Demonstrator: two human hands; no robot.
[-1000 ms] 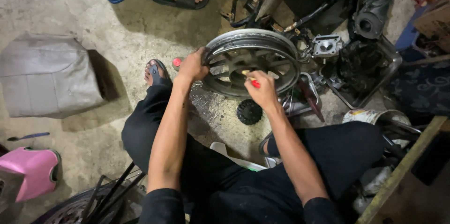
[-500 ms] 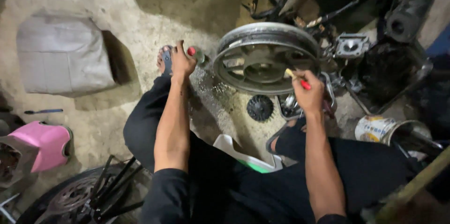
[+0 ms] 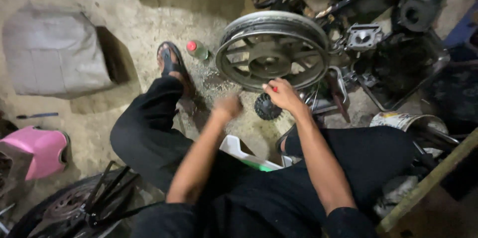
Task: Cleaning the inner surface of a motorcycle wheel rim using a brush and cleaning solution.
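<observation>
Here—right hand grips red-handled tool.

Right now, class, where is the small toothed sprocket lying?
In the head view, the black sprocket lies on the concrete floor just below the wheel rim, between the left hand and the right hand.

red-capped green bottle on floor, grey box left
</observation>
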